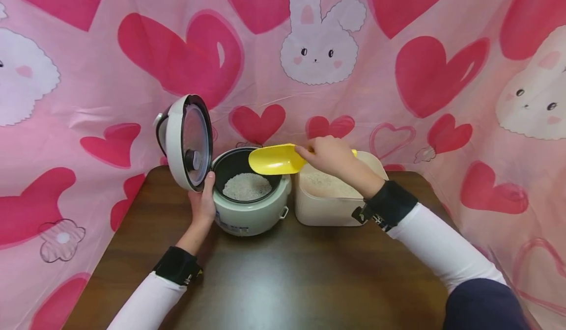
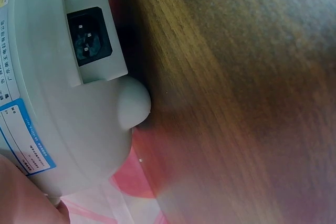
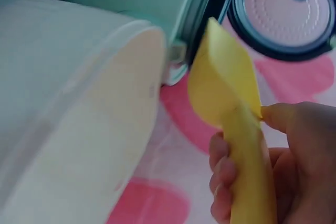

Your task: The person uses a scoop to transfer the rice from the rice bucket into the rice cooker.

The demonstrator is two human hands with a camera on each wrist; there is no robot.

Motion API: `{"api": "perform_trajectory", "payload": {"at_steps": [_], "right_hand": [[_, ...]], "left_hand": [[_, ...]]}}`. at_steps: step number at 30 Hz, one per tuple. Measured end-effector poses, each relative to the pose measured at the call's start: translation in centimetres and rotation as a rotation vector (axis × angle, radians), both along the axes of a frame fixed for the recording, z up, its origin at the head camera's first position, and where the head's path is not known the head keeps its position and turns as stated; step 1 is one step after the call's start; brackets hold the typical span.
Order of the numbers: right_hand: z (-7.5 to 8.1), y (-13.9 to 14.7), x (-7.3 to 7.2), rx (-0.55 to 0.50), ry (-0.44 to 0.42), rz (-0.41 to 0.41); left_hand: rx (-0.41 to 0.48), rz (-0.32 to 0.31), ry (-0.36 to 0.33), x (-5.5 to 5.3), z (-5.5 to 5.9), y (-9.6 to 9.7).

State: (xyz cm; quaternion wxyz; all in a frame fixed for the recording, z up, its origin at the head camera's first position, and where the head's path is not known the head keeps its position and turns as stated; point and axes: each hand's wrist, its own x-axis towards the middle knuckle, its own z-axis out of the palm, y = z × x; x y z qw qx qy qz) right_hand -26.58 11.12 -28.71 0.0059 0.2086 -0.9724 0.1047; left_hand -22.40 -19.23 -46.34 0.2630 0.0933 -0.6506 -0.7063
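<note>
Yellow plastic scoop (image 1: 276, 159) held by its handle in the curled fingers of the right hand (image 1: 329, 155) — long axis roughly level, bowl pointing left over the open rice cooker (image 1: 249, 200) — while the left hand (image 1: 202, 203) wraps the cooker's near-left wall, steadying it — rice bin (image 1: 329, 207) just right.

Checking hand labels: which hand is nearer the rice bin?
Right. The right hand holds the scoop just above the rice bin; the left hand grips the cooker on its far side.
</note>
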Motion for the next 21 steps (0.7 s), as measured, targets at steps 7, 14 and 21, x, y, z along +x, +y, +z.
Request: {"api": "perform_trajectory", "payload": {"at_steps": [7, 14, 21], "right_hand": [[-1.2, 6.4, -0.3, -0.124, -0.141, -0.057], [-2.3, 11.7, 0.7, -0.038, -0.162, -0.186], [-3.1, 14.8, 1.7, 0.125, -0.031, -0.258]], "left_hand": [[0.002, -0.014, -0.005, -0.1, -0.1, -0.1], [0.026, -0.012, -0.025, 0.3, 0.0, -0.1], [0.029, -0.018, -0.032, 0.3, 0.1, -0.1]]}}
